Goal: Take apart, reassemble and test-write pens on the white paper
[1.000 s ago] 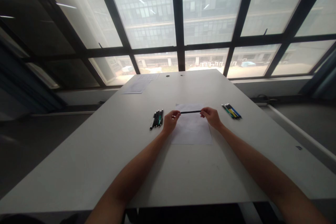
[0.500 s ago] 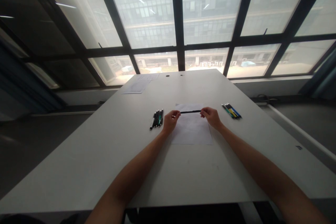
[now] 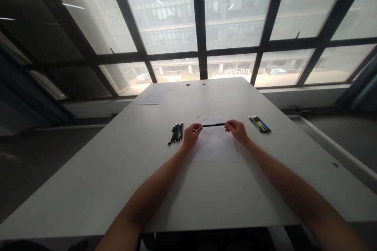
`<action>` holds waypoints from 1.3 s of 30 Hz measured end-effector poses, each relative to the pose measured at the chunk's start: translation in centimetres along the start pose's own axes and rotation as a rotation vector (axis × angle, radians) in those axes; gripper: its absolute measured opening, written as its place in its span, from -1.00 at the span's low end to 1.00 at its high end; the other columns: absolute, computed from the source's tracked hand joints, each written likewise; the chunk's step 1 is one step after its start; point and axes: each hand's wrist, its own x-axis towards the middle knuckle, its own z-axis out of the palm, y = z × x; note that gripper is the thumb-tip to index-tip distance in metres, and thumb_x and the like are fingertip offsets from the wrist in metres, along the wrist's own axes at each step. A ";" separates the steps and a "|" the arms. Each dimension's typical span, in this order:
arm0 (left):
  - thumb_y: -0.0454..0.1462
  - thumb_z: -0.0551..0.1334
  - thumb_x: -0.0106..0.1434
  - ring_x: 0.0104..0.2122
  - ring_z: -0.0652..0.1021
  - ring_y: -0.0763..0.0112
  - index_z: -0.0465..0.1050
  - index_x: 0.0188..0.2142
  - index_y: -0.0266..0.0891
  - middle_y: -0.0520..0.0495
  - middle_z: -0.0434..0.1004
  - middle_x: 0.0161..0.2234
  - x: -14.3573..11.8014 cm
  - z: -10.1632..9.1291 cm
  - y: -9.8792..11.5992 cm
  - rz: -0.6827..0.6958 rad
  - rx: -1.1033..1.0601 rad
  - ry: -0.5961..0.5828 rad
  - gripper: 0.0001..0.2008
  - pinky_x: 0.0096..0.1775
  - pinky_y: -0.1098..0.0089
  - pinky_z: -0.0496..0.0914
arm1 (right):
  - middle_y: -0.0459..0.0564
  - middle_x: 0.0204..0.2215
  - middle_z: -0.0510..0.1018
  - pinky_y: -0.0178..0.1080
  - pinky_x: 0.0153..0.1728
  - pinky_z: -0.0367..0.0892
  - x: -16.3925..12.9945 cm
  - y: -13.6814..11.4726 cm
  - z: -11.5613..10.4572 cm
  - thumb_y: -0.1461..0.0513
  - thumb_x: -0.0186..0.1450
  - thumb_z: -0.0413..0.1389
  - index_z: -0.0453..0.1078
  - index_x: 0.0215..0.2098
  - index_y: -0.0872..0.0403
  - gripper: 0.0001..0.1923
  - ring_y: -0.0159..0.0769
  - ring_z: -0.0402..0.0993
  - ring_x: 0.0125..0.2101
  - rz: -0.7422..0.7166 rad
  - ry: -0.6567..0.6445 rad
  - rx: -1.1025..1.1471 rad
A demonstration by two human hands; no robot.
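A slim black pen point(image 3: 213, 125) is held level between my two hands, above a white sheet of paper point(image 3: 215, 147). My left hand point(image 3: 192, 135) pinches its left end with thumb and fingertips. At the other end, my right hand point(image 3: 236, 130) grips the pen in the same way. Just left of my left hand lies a row of several pens point(image 3: 176, 133), mostly black with some green and white. Beyond my right hand, a second group of pens point(image 3: 259, 124) in green, yellow, blue and black rests on the table.
The white table point(image 3: 123, 172) reaches toward large dark-framed windows. Loose printed papers point(image 3: 153, 95) lie at its far left. A small dark piece point(image 3: 335, 165) sits near the right edge, and two small round dark spots are at the far end.
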 end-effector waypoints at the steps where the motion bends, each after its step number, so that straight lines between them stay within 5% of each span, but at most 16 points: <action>1: -0.12 0.25 0.25 -0.36 0.60 0.35 0.53 -0.25 -0.25 -0.09 0.63 -0.37 0.0 0.0 0.0 0.000 0.000 0.001 -0.76 -0.32 0.39 0.44 | -0.03 -0.57 0.55 -0.26 -0.50 0.38 0.0 0.0 0.0 -0.05 0.17 0.22 0.46 -0.38 0.11 -0.63 -0.32 0.45 -0.57 0.001 0.000 0.000; 39: -0.08 0.21 0.28 -0.41 0.58 0.37 0.52 -0.30 -0.24 -0.07 0.61 -0.41 -0.1 -0.1 0.1 0.027 0.008 0.003 -0.73 -0.34 0.40 0.43 | -0.03 -0.57 0.53 -0.26 -0.51 0.38 -0.2 -0.5 0.1 -0.05 0.21 0.18 0.44 -0.42 0.09 -0.64 -0.32 0.43 -0.58 -0.013 -0.010 -0.040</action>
